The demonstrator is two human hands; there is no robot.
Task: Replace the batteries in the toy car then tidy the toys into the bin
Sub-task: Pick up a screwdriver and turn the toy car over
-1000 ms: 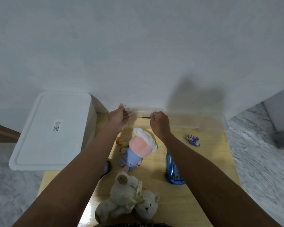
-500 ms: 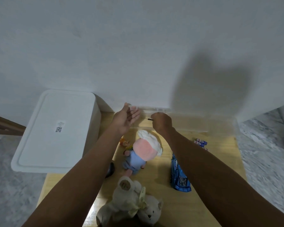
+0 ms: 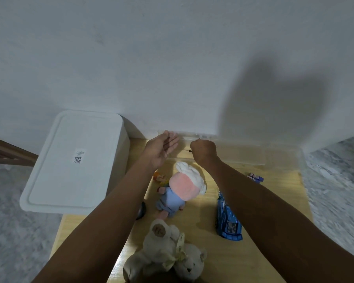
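Observation:
My right hand (image 3: 203,151) is curled round a thin dark screwdriver (image 3: 187,150) whose tip pokes out to the left, over the clear plastic box (image 3: 243,152) at the back of the wooden table (image 3: 204,227). My left hand (image 3: 161,149) hovers just left of it, palm up, fingers relaxed, holding nothing I can make out. The blue toy car (image 3: 228,219) lies on the table under my right forearm. Small batteries (image 3: 254,177) lie at the right, near the clear box.
A white lidded bin (image 3: 76,162) stands left of the table against the wall. A pink-faced doll in blue (image 3: 180,190), a small orange toy (image 3: 158,176) and a beige teddy bear (image 3: 166,252) lie on the table. A dark object (image 3: 141,210) shows beside my left forearm.
My left hand has opened from a loose curl and turned palm up. The right hand stayed by the clear box with the screwdriver. The view shifted slightly.

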